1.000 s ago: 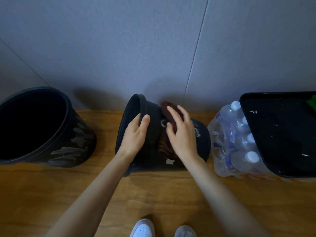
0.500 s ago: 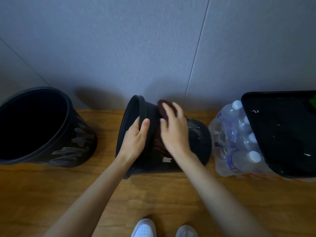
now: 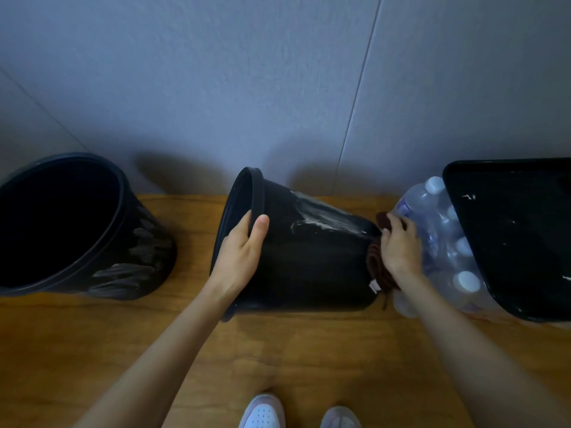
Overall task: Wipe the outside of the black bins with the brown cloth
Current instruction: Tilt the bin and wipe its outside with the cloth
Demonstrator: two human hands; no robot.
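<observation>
One view, head camera.

1. Tipped black round plastic bin [image 3: 309,261]: lies on its side on the brown wooden floor [image 3: 278,359], long axis left to right, mouth to the person's left, base to the right. Pale streaks [image 3: 324,219] show on its upper wall.
2. Left hand [image 3: 241,254]: grips the rim at the mouth, thumb on the outside, fingers hooked inside.
3. Right hand [image 3: 400,248]: fingers curled round the folded brown cloth [image 3: 377,267], pressing it against the bin's base, just beside the shrink-wrapped pack of clear water bottles [image 3: 441,233].
4. Key relation: the streaked wall runs leftward from the right fingers, so the cloth hand is the nearer one. A wipe there likely means drawing the cloth back along the axis.
5. Second black round bin [image 3: 136,254]: upright at left, well apart, smeared.
6. Black rectangular bin [image 3: 509,242]: at right, behind the bottles.
</observation>
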